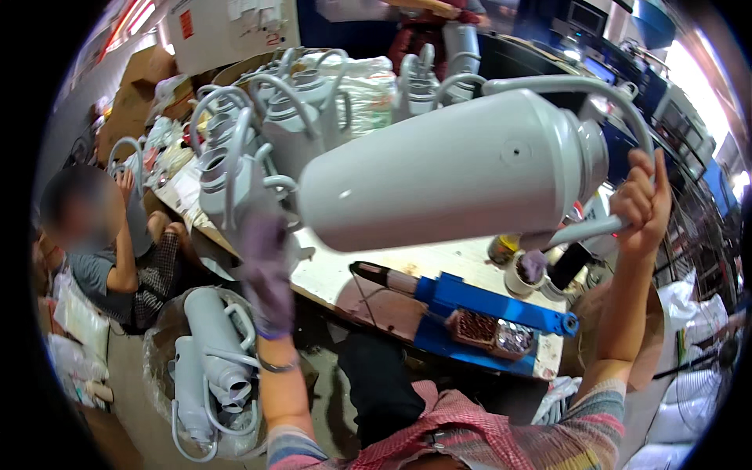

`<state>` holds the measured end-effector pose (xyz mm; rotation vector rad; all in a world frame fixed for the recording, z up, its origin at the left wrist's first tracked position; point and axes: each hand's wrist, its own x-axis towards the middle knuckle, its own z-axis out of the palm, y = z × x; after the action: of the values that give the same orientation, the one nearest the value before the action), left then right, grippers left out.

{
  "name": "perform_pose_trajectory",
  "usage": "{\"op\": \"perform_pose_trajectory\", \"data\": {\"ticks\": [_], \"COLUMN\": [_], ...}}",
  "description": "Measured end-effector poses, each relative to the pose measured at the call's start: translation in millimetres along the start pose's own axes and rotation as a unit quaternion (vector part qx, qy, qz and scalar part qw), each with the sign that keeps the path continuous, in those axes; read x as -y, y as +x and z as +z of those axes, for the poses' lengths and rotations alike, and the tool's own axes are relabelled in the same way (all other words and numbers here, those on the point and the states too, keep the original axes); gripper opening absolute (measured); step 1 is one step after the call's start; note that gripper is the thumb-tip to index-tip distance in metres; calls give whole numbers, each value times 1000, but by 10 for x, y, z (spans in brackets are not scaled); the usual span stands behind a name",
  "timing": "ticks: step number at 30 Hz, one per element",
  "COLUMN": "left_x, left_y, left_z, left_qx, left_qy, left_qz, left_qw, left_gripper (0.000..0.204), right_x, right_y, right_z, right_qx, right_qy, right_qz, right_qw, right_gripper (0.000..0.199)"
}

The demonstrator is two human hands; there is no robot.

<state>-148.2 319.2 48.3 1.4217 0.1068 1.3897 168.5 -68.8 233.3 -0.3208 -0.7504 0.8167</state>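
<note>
A large grey plastic flask shell (446, 172) with a looped handle is held up sideways in front of me, above the workbench (337, 274). My right hand (642, 204) is closed around the handle's bar at the flask's neck end. My left hand (265, 270), in a purple-grey glove, is raised at the flask's base end; it looks blurred and I cannot tell whether it touches the base. Several more grey flask shells (258, 133) stand crowded on the bench behind.
A blue tool (486, 309) with a tray of small metal parts lies on the bench. A sack on the floor at lower left holds more grey shells (207, 352). Another person (102, 258) sits at the left. A small cup (523, 274) stands near the flask's neck.
</note>
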Motion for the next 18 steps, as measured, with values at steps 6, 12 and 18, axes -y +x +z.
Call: {"op": "perform_pose_trajectory", "data": {"ticks": [6, 12, 18], "left_x": [-326, -899, 163], "left_y": [-1143, -1981, -2175], "left_z": [965, 1281, 1878], "left_qx": [-12, 298, 572], "left_qy": [-186, 43, 133], "left_qz": [-197, -234, -37], "left_qw": [962, 925, 808], "left_gripper": [38, 35, 37], "right_x": [-142, -220, 193], "right_y": [-1349, -3015, -5453], "right_z": [83, 480, 91], "right_qx": [-59, -224, -544], "right_qy": [-444, -746, -592], "right_qz": [-263, -181, -139], "right_qw": [855, 601, 578], "right_gripper": [82, 81, 56]}}
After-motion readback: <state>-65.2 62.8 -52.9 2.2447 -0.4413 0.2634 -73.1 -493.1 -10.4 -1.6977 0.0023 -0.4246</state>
